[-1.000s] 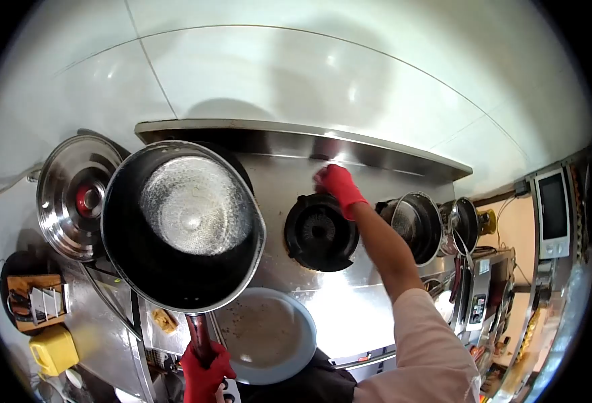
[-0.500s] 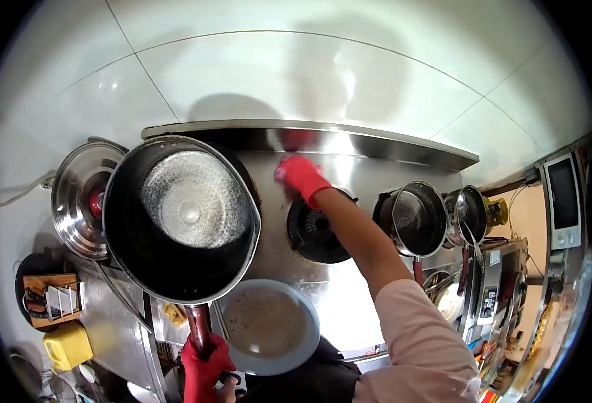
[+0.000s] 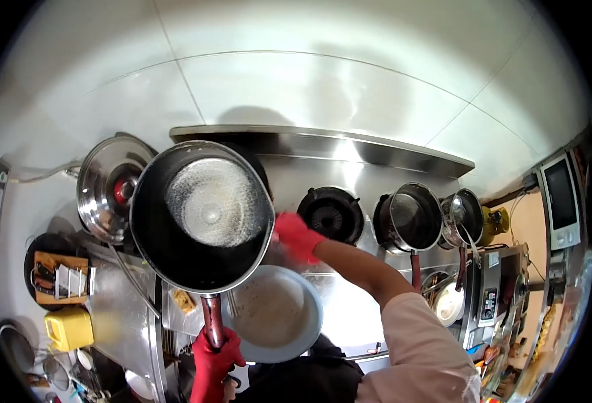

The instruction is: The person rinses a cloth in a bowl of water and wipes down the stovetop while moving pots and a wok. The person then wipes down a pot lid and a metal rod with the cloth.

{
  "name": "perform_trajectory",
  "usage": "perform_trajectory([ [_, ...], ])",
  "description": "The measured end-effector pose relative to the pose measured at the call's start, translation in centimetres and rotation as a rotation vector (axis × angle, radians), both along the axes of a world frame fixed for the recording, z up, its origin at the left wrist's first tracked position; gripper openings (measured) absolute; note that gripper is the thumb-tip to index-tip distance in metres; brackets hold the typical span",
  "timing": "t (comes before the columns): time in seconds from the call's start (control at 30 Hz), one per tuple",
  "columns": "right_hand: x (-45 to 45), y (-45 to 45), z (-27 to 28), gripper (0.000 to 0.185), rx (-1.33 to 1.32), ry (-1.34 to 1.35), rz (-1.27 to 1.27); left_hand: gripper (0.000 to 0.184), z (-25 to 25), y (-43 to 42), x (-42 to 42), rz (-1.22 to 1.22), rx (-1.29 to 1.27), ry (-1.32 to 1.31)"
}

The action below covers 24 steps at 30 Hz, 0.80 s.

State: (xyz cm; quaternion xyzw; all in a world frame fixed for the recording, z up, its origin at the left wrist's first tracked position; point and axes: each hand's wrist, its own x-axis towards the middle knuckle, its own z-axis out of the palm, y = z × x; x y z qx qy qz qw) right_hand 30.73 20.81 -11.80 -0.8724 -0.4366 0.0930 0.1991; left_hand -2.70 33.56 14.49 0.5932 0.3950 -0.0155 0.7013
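Your deep, round, black-lined metal pot (image 3: 203, 218) tilts its inside toward you above the shiny steel bench (image 3: 289, 173). Your red-gloved left hand (image 3: 216, 354) grips its reddish-brown handle (image 3: 212, 319); your red-gloved right hand (image 3: 297, 236), blurred, is just beside the pot, its grip impossible to tell. You appear to be supporting the pot while reaching across; the next move calls for a steady handle.

No lettering or number can be read; markings on the microwave (image 3: 560, 201) and the machine panel (image 3: 489, 304) are too small.
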Motion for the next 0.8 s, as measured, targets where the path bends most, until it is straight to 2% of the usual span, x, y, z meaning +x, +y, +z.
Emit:
perform_trajectory([
  [0.03, 1.8, 1.3, 0.5, 0.034, -0.139, -0.168, -0.120, 0.013, 0.4, -0.2, -0.2, 0.035, -0.054, -0.003],
  [0.07, 4.0, 3.1, -0.5, 0.020, -0.217, -0.226, -0.328, 0.012, 0.9, -0.2, -0.8, 0.032, -0.054, 0.013],
  [0.1, 5.5, 3.3, 1.0, 0.019, -0.209, -0.318, -0.368, 0.012, 1.1, -0.3, -1.3, 0.028, -0.054, 0.027],
  [0.17, 9.6, 3.8, -2.6, 0.016, -0.165, -0.483, -0.483, 0.013, 1.5, -0.4, -1.9, 0.016, -0.027, 0.074],
  [0.27, 8.5, 4.2, -4.3, 0.016, -0.163, -0.414, -0.357, 0.013, 1.8, -0.4, -3.0, 0.009, 0.000, 0.142],
  [0.33, 3.9, 3.4, -2.5, 0.021, -0.132, -0.110, -0.295, 0.014, 1.8, -0.1, -3.7, 0.015, -0.023, 0.169],
  [0.4, -1.5, 1.1, -2.3, 0.024, 0.022, 0.335, -0.117, 0.014, 1.9, 0.0, -3.7, 0.049, -0.057, 0.172],
  [0.43, -3.8, 0.5, -2.3, 0.026, 0.055, 0.470, -0.053, 0.015, 1.1, 0.3, -4.0, 0.019, -0.029, 0.150],
  [0.53, -4.1, 0.5, 0.8, 0.030, -0.186, -0.218, 0.079, 0.016, 1.6, 0.7, -4.0, 0.011, -0.058, 0.100],
  [0.63, 1.0, 1.5, 9.7, 0.028, -0.383, -0.332, -0.085, 0.016, 1.9, 0.9, -4.1, 0.023, -0.026, 0.086],
  [0.67, 6.0, 2.2, 4.1, 0.021, -0.306, -0.258, -0.353, 0.013, 1.9, 0.8, -4.2, 0.036, 0.001, 0.095],
  [0.73, 10.6, 1.5, 5.8, 0.022, -0.008, -0.133, -0.460, 0.010, 1.8, 0.6, -4.5, 0.058, 0.047, 0.115],
  [0.77, 11.7, 1.9, 6.5, 0.016, 0.049, -0.214, -0.471, 0.009, 1.5, 1.0, -4.9, 0.029, 0.006, 0.097],
  [0.8, 13.8, 2.5, 5.0, 0.014, 0.305, 0.148, -0.550, 0.009, 1.4, 1.1, -5.1, 0.028, 0.004, 0.108],
])
